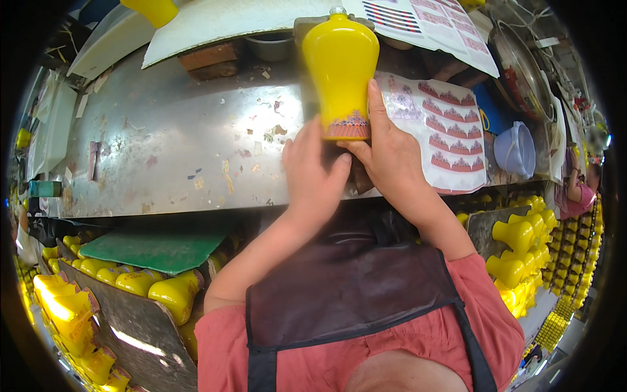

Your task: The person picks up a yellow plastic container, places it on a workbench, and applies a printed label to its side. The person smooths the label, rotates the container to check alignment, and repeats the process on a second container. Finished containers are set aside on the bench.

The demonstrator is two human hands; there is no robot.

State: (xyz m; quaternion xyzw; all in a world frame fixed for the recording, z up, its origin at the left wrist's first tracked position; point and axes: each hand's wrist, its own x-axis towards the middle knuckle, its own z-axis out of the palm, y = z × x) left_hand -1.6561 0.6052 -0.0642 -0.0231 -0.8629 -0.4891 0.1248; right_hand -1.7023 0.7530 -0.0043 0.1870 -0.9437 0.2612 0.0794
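A glossy yellow vase [339,62] with a narrow pale neck lies with its neck away from me, against a grey block [304,27]. Round its base runs a patterned red and blue decal band [348,126]. My right hand [394,151] grips the base end, index finger along the right side and thumb at the bottom edge. Slightly blurred, my left hand [313,163] is at the left of the base with fingers and thumb apart. Whether its fingertips touch the vase is hard to tell.
Right of the vase lies a sheet of decals [454,137], beside a pale purple cup [514,150]. The metal table [189,144] carries paper scraps. A green board [157,242] and yellow vases [175,294] are at lower left; more yellow vases [516,235] stand at right.
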